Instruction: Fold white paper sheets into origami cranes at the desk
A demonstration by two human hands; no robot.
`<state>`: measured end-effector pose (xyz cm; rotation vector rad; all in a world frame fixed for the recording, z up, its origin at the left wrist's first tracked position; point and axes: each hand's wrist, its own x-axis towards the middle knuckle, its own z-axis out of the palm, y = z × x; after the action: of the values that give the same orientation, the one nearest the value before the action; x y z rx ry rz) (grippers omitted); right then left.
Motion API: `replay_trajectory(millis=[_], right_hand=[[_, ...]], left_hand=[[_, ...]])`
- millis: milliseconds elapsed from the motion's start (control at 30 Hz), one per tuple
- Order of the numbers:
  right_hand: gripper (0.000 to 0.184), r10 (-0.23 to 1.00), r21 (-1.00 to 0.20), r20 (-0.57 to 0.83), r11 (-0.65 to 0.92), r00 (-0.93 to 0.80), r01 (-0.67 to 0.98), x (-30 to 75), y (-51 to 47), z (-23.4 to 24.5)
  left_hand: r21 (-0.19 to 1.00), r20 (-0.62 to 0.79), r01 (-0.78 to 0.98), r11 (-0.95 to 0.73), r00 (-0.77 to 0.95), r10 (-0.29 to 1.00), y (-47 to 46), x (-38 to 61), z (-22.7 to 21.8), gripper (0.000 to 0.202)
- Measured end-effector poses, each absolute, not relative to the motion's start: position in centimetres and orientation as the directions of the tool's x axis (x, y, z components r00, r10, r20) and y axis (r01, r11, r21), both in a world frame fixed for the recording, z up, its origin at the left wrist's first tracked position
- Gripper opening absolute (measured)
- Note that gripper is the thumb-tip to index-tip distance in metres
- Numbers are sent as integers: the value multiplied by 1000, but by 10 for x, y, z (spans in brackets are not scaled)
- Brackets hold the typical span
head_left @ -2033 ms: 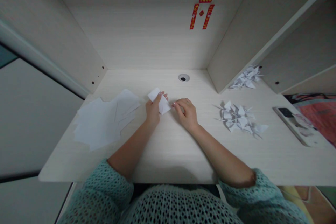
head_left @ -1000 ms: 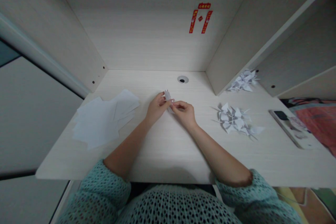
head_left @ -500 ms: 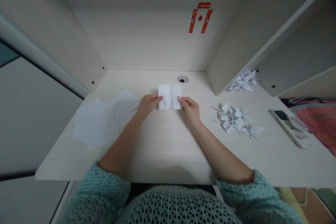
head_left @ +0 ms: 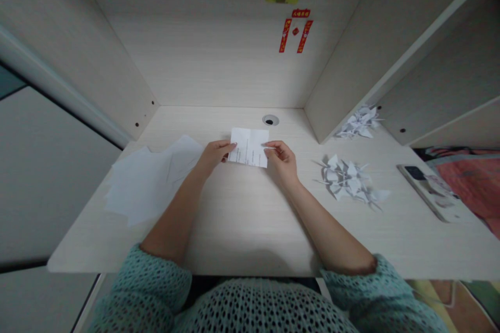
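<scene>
A small white paper sheet (head_left: 249, 148) with fold creases is spread open between my two hands, just above the pale wooden desk (head_left: 250, 229). My left hand (head_left: 213, 155) pinches its left edge. My right hand (head_left: 282, 157) pinches its right edge, fingers closed on the paper. Both forearms reach out from teal knitted sleeves at the bottom of the view.
A loose stack of white sheets (head_left: 150, 179) lies on the left. A heap of folded paper cranes (head_left: 351, 179) sits on the right, with more cranes (head_left: 359, 123) on the shelf behind. A phone (head_left: 427, 190) lies far right. A cable hole (head_left: 270, 120) is at the back.
The paper was folded small between my fingers one second ago; it has been opened out flat and is now held by both side edges, slightly lower and tilted.
</scene>
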<state>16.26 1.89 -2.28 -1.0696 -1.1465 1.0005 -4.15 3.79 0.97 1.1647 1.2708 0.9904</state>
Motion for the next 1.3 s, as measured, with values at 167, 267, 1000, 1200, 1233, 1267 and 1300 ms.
replay_trajectory(millis=[167, 267, 1000, 1200, 1233, 1267, 1300], right_hand=[[31, 980, -970, 189, 178, -54, -163, 165, 19, -26], [33, 976, -963, 203, 185, -77, -196, 162, 19, -26], [43, 978, -954, 143, 177, 155, -240, 148, 5, -16], [32, 956, -956, 181, 226, 231, -186, 148, 5, -15], [31, 954, -956, 180, 226, 240, -184, 148, 5, -15], [31, 953, -957, 177, 225, 247, -183, 148, 6, -16], [31, 952, -957, 174, 223, 251, -183, 149, 6, -17]], left_hand=[[948, -274, -129, 290, 125, 954, 39, -41, 11, 23], [905, -316, -247, 346, 155, 936, 39, -39, 12, 21], [920, 151, 346, -184, 122, 981, 9, -4, 15, 38], [892, 279, 365, -266, 17, 960, 6, 2, 5, 24], [889, 295, 364, -278, 10, 956, 6, 2, 5, 24], [886, 305, 364, -286, 5, 952, 6, 3, 4, 23], [884, 312, 366, -290, 1, 950, 6, 3, 3, 23]])
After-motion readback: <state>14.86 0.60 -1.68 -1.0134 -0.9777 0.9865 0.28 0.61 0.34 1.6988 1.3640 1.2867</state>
